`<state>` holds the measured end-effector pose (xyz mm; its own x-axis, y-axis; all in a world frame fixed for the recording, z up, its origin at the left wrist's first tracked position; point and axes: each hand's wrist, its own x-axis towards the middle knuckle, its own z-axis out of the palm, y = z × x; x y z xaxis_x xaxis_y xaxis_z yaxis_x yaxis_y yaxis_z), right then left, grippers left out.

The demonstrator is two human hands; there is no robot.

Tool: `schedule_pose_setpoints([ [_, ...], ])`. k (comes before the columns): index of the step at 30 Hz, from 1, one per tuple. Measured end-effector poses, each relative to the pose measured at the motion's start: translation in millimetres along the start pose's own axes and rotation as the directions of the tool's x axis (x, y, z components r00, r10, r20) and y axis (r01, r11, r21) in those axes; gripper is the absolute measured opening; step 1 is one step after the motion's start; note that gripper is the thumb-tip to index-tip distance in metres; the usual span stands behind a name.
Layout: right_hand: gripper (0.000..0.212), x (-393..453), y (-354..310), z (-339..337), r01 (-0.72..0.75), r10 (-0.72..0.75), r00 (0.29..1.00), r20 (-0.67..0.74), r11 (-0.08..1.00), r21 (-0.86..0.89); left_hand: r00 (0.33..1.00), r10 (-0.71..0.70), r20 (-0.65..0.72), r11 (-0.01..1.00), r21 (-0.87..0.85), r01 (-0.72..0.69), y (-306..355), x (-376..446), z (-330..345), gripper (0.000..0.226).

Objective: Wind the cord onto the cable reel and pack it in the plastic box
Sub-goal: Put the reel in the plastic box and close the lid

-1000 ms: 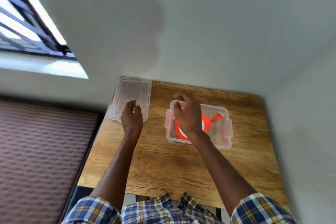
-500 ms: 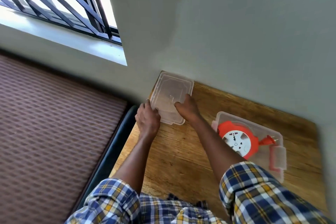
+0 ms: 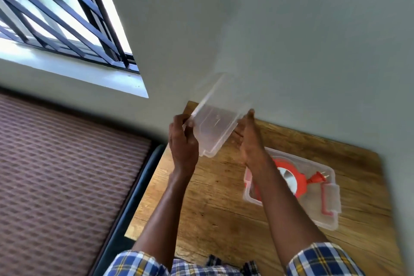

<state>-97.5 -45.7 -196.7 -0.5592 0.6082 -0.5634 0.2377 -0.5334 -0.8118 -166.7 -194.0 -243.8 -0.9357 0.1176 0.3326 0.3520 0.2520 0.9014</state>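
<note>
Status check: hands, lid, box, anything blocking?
Both hands, left and right, hold the lid tilted above the table. Reel sits in the open box. Right forearm crosses over the box.

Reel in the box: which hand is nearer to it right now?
Right. The right hand holds the lid's right edge, just up-left of the reel; the left hand holds the lid's far-left edge.
</note>
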Motion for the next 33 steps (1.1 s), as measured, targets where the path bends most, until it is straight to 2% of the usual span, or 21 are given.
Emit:
schedule_pose_setpoints([
  [3, 0.096, -12, -42, -54, -0.075, 0.075, 0.997, 0.006, 0.974, 0.216, 0.982, 0.183, 0.037, 0.983, -0.025, -0.182, 32, -21, 15, 0.016],
  [6, 0.099, -23, -66, -115, -0.158, 0.141, 0.987, 0.074, 0.898, 0.411, 0.922, 0.366, 0.127, 0.930, -0.032, -0.365, 46, -48, 26, 0.017],
  [8, 0.082, -33, -72, -151, -0.172, 0.162, 0.985, 0.059, 0.905, 0.390, 0.855, 0.459, 0.239, 0.884, -0.032, -0.466, 48, -69, 33, 0.015],
  [10, 0.044, -42, -69, -169, -0.166, 0.169, 0.985, 0.018, 0.931, 0.326, 0.812, 0.479, 0.334, 0.862, -0.002, -0.507, 42, -92, 35, 0.016],
  [12, 0.007, -48, -61, -178, -0.155, 0.168, 0.985, -0.024, 0.949, 0.276, 0.819, 0.446, 0.361, 0.876, 0.010, -0.482, 33, -112, 32, 0.017],
  [15, 0.024, -52, -42, -179, -0.142, 0.153, 0.987, -0.053, 0.975, 0.170, 0.848, 0.386, 0.364, 0.911, -0.008, -0.412, 23, -127, 29, 0.014],
  [17, 0.016, -56, -28, -175, -0.108, 0.114, 0.991, -0.072, 0.991, 0.083, 0.829, 0.341, 0.444, 0.928, -0.020, -0.371, 26, -135, 34, 0.013],
  [18, 0.009, -59, -21, -173, -0.087, 0.092, 0.992, -0.090, 0.994, 0.060, 0.820, 0.318, 0.476, 0.931, 0.004, -0.364, 29, -140, 37, 0.020],
  [20, 0.016, -59, -12, -168, -0.037, 0.033, 0.988, -0.149, 0.999, -0.018, 0.810, 0.297, 0.505, 0.928, 0.048, -0.370, 31, -144, 41, 0.032],
  [24, 0.026, -57, -6, -152, 0.062, -0.109, 0.970, -0.218, 0.975, -0.214, 0.786, 0.317, 0.531, 0.916, 0.043, -0.398, 27, -144, 36, 0.039],
  [26, 0.020, -56, -2, -144, 0.104, -0.214, 0.936, -0.280, 0.927, -0.361, 0.777, 0.324, 0.540, 0.917, 0.023, -0.398, 28, -145, 33, 0.039],
  [28, 0.014, -56, 3, -142, 0.120, -0.271, 0.902, -0.336, 0.905, -0.409, 0.770, 0.356, 0.529, 0.913, -0.021, -0.408, 30, -142, 28, 0.029],
  [29, 0.013, -56, 6, -143, 0.135, -0.277, 0.896, -0.348, 0.914, -0.382, 0.785, 0.372, 0.496, 0.911, -0.033, -0.411, 30, -137, 25, 0.026],
  [31, 0.017, -59, 14, -152, 0.157, -0.295, 0.869, -0.398, 0.926, -0.344, 0.861, 0.346, 0.372, 0.926, 0.011, -0.377, 29, -126, 20, 0.028],
  [32, 0.021, -59, 16, -159, 0.157, -0.305, 0.848, -0.434, 0.926, -0.345, 0.916, 0.270, 0.296, 0.951, 0.066, -0.301, 29, -121, 18, 0.032],
  [33, 0.025, -61, 19, -167, 0.159, -0.311, 0.830, -0.464, 0.928, -0.337, 0.967, 0.137, 0.216, 0.979, 0.118, -0.165, 29, -116, 18, 0.036],
])
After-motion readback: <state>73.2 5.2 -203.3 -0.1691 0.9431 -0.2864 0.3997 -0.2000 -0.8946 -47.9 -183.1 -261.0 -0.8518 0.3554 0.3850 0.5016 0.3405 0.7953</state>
